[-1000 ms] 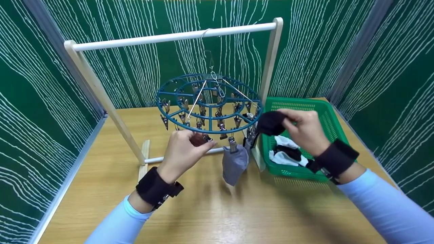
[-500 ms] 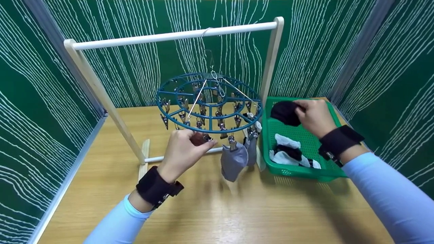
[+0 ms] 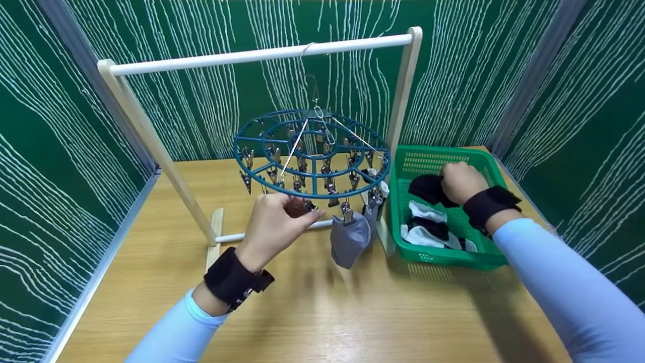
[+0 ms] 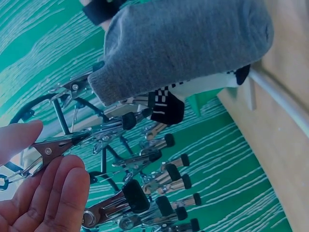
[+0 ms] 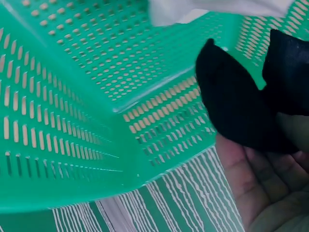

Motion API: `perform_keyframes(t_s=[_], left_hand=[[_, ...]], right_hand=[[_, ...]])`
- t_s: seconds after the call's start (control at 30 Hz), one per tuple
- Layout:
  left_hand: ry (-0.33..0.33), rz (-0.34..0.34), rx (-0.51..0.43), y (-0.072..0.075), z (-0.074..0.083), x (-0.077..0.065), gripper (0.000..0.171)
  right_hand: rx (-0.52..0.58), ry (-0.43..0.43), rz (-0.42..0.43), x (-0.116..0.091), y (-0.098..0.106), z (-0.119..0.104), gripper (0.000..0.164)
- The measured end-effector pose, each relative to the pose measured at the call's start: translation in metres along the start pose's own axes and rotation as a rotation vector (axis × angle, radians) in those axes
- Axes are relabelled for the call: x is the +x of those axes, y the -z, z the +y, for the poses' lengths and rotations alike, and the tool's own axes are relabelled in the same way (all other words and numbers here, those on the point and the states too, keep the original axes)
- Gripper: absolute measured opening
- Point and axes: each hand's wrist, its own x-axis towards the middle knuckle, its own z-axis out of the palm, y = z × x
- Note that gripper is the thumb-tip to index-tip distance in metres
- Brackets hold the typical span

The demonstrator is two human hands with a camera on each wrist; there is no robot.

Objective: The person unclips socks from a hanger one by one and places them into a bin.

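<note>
My left hand [image 3: 274,222] pinches a metal clip [image 4: 50,149] at the near rim of a round blue clip hanger [image 3: 315,176]. In the left wrist view, the thumb and fingers press on either side of the clip's handles. My right hand [image 3: 463,182] holds a black sock [image 5: 236,101] over the green basket [image 3: 453,257], and the sock is folded over in its fingers. Beside the left hand, a grey sock [image 3: 348,242] hangs from a neighbouring clip. Behind it a black-and-white patterned sock [image 4: 166,107] shows.
A wooden rack with a white top bar [image 3: 252,56] carries the hanger, several clips dangling below. Inside the basket lie white and black socks [image 3: 427,212]. Green walls with white streaks [image 3: 579,126] enclose the wooden table [image 3: 312,312].
The right hand has carried the black sock from beside the hanger's right rim rightward and then down into the basket area. The left hand stays on its clip.
</note>
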Motion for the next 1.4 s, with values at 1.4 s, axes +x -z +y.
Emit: perform_keyframes(t_s=[1.4], left_hand=[[0.007,-0.003,0.027,0.005,-0.003,-0.002,0.016]], right_hand=[[0.038,0.168,-0.200,0.000,-0.006,0.002,0.029]])
